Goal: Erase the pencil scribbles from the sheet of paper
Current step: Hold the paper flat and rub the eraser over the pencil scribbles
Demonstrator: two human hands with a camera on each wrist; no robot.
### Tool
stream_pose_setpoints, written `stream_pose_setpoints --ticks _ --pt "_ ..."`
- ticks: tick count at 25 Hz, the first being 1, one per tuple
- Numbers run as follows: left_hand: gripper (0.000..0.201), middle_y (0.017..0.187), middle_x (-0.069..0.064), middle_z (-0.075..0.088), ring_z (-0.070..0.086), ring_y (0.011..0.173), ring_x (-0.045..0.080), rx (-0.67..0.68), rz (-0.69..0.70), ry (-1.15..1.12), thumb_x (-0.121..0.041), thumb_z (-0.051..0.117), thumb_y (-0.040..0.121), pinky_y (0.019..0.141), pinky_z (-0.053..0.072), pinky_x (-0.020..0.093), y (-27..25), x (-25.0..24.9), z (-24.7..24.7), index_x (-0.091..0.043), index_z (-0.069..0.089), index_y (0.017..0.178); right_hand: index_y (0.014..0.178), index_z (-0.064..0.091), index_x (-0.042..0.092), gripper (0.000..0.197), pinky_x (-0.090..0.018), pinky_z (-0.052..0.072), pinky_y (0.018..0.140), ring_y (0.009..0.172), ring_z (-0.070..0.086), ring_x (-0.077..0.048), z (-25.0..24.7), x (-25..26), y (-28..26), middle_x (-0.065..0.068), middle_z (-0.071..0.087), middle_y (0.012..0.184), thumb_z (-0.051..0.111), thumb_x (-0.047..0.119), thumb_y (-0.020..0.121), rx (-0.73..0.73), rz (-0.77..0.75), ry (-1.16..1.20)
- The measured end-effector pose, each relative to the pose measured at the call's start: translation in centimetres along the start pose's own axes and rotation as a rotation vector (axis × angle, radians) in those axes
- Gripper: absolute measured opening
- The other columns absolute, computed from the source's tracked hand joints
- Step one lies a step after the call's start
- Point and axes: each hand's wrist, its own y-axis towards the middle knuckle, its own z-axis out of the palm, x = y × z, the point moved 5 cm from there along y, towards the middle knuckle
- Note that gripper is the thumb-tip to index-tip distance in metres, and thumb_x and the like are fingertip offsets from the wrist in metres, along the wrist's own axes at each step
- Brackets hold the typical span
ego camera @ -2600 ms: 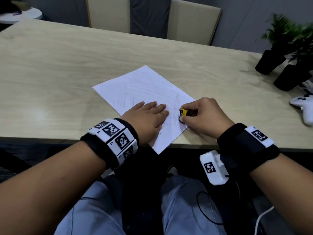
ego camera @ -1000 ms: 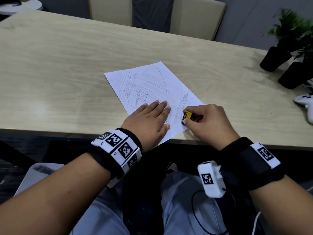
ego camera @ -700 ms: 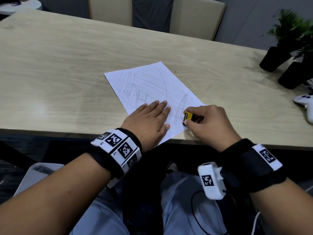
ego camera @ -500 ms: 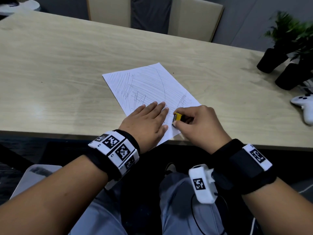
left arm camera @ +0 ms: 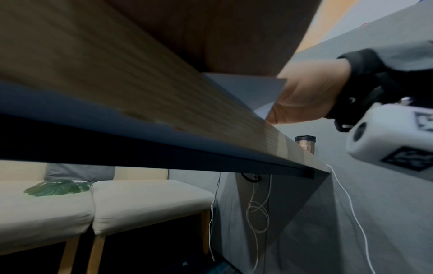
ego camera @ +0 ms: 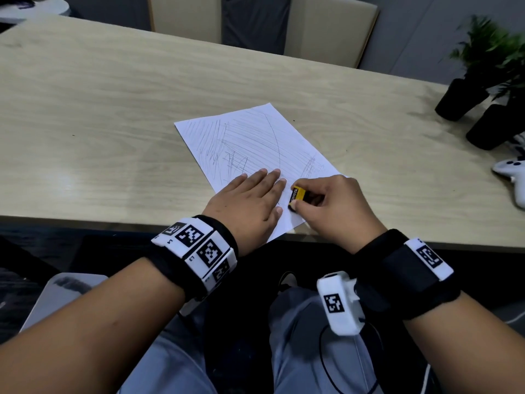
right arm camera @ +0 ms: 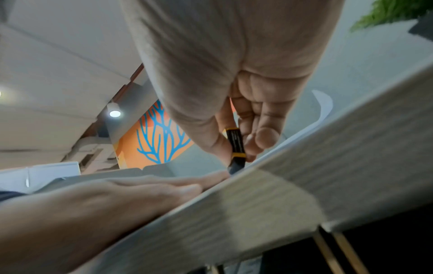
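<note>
A white sheet of paper lies skewed on the wooden table, covered in grey pencil scribbles, its near corner reaching the table's front edge. My left hand lies flat on the sheet's near part with straight fingers, pressing it down. Just to its right, my right hand pinches a yellow-and-black eraser between thumb and fingers, its tip on the paper. In the right wrist view the eraser stands on end against the sheet, beside the left hand.
Two black plant pots stand at the table's far right, with a white game controller near them. Chairs line the far side. A copper tumbler shows in the left wrist view.
My right hand has rubbed the eraser back and forth over the sheet's near right part and now holds it closer to the left fingertips. The left hand stays pressed on the paper.
</note>
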Motion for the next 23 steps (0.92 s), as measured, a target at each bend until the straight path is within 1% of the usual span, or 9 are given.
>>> stream_pose_setpoints --ticks 1,3,7,9,12,16,20,21,23 --pt "0.058 0.164 -0.007 -0.009 -0.01 0.15 0.01 0.001 -0.001 0.002 -0.04 0.013 0.104 0.12 -0.006 0.03 0.0 0.0 0.0 -0.023 -0.003 0.157 0.079 0.071 0.009 0.007 -0.029 0.047 0.063 0.061 0.059 -0.022 -0.6 -0.7 0.4 -0.01 0.065 0.062 0.065 0.01 0.077 -0.042 0.026 -0.021" --pt "0.058 0.164 -0.008 -0.009 -0.01 0.15 0.01 0.005 -0.002 -0.007 -0.039 0.014 0.104 0.12 -0.007 0.03 -0.1 0.0 -0.1 -0.023 -0.003 0.157 0.079 0.07 0.006 0.008 -0.029 0.046 0.063 0.063 0.059 -0.026 -1.1 -1.2 0.8 -0.012 0.064 0.062 0.063 0.008 0.076 -0.084 0.035 -0.055" --pt "0.057 0.164 -0.008 -0.006 -0.007 0.15 0.009 -0.001 0.003 -0.061 -0.035 0.017 0.104 0.119 -0.005 0.028 0.0 0.2 -0.2 -0.021 0.002 0.158 0.083 0.071 0.008 0.009 -0.031 0.049 0.067 0.063 0.059 -0.021 0.4 0.5 -0.1 -0.011 0.067 0.065 0.065 0.01 0.078 0.007 -0.028 -0.023" --pt "0.057 0.164 -0.008 -0.004 -0.005 0.15 0.01 0.002 0.006 -0.094 -0.031 0.02 0.105 0.119 -0.002 0.027 0.2 0.4 -0.4 -0.021 0.004 0.158 0.083 0.071 0.006 0.009 -0.033 0.049 0.069 0.065 0.059 -0.023 -0.2 -0.3 0.3 -0.012 0.066 0.065 0.064 0.01 0.077 -0.025 -0.003 -0.037" --pt "0.056 0.165 -0.006 -0.002 -0.003 0.151 0.012 0.008 0.017 -0.077 -0.028 0.022 0.105 0.121 0.002 0.028 0.4 0.4 -0.6 -0.019 0.005 0.157 0.08 0.069 0.003 0.009 -0.033 0.047 0.065 0.066 0.058 -0.029 -1.1 -1.0 1.2 -0.014 0.064 0.064 0.062 0.008 0.076 -0.078 0.022 -0.058" --pt "0.056 0.164 -0.008 -0.006 -0.005 0.15 0.01 0.02 -0.001 -0.08 -0.029 0.021 0.105 0.118 -0.003 0.027 0.2 0.3 -0.6 -0.021 0.003 0.158 0.091 0.074 0.011 0.015 -0.028 0.049 0.069 0.068 0.063 -0.019 0.4 0.5 0.3 -0.009 0.07 0.069 0.066 0.009 0.078 0.005 0.0 0.023" --pt "0.055 0.164 -0.009 -0.007 -0.007 0.15 0.009 0.022 -0.002 -0.074 -0.03 0.019 0.106 0.117 -0.004 0.026 0.2 0.3 -0.6 -0.022 0.002 0.158 0.084 0.074 0.009 0.011 -0.031 0.049 0.069 0.069 0.063 -0.026 -1.3 -1.1 1.3 -0.011 0.068 0.066 0.065 0.009 0.077 -0.085 0.057 -0.03" --pt "0.055 0.164 -0.009 -0.007 -0.007 0.15 0.009 0.025 -0.002 -0.074 -0.03 0.019 0.106 0.117 -0.005 0.026 0.2 0.3 -0.7 -0.022 0.002 0.158 0.085 0.074 0.009 0.012 -0.031 0.049 0.069 0.07 0.063 -0.026 -1.3 -1.1 1.2 -0.012 0.069 0.067 0.066 0.009 0.076 -0.088 0.053 -0.021" --pt "0.056 0.164 -0.009 -0.008 -0.007 0.15 0.009 0.029 -0.004 -0.075 -0.03 0.02 0.106 0.117 -0.005 0.026 0.2 0.3 -0.7 -0.022 0.002 0.158 0.088 0.074 0.007 0.013 -0.032 0.049 0.072 0.072 0.064 -0.025 -0.3 0.1 0.4 -0.014 0.07 0.073 0.067 0.008 0.077 -0.013 -0.005 0.008"
